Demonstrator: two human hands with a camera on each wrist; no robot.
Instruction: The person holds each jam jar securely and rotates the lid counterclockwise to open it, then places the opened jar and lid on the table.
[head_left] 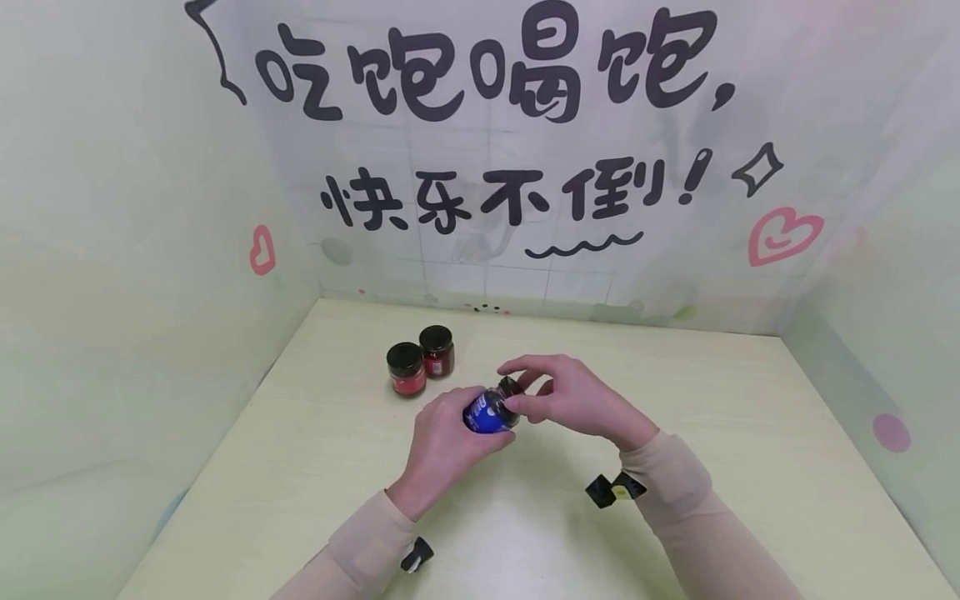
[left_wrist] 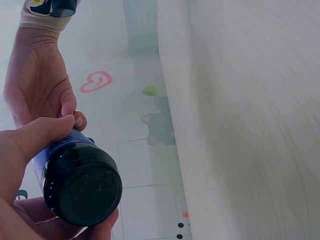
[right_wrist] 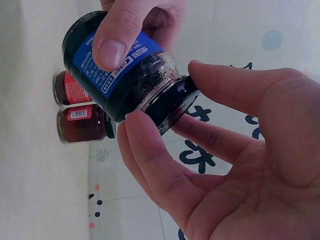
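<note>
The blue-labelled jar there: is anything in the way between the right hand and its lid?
Nothing visible. The right hand has its thumb and fingers at the lid; the left hand holds the blue-labelled jar by its body, and the red-labelled jars stand apart, to the left.

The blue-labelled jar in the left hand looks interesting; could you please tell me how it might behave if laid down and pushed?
The blue-labelled jar would probably roll when on its side, since its body is round. It is likely rigid and perhaps slippery, as its shiny shoulder looks like glass; that also suggests it could break if dropped.
</note>
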